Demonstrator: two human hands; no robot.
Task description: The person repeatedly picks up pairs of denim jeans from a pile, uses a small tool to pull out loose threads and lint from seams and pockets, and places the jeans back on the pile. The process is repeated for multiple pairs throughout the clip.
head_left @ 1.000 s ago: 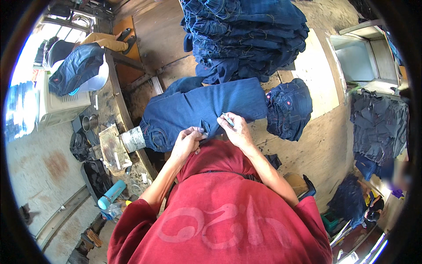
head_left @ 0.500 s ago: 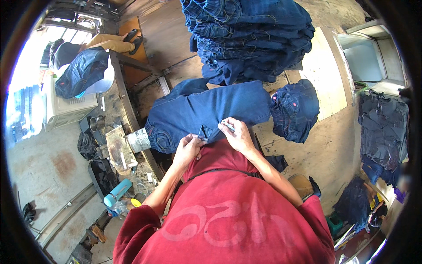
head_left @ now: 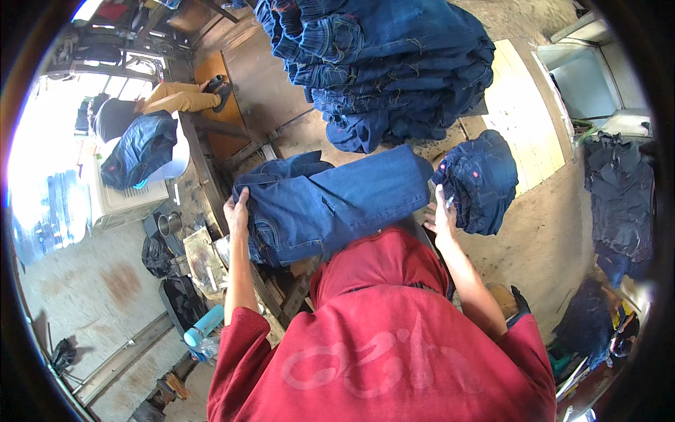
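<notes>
A folded pair of blue jeans [head_left: 344,204] lies across in front of me, its waist end to the left and the leg end to the right. My left hand [head_left: 238,206] grips the waist end, thumb on top. My right hand [head_left: 443,216] is beside the leg end, with a small pale object [head_left: 450,202] held in its fingers; its kind is too small to make out. The right fingers are partly spread around it. Just beyond that hand sits a smaller folded bundle of jeans [head_left: 481,179] with small red marks.
A tall stack of jeans [head_left: 394,63] rises at the far side. On the left a cluttered bench [head_left: 207,260] carries a metal cup [head_left: 169,224] and a turquoise bottle [head_left: 204,325]. A seated person's legs [head_left: 179,97] show at far left. Dark garments [head_left: 619,200] hang at right.
Both hands have left the near edge of the jeans and moved apart. The left now grips the waist end; the right has gone to the leg end. The jeans' waist end has been pulled slightly nearer.
</notes>
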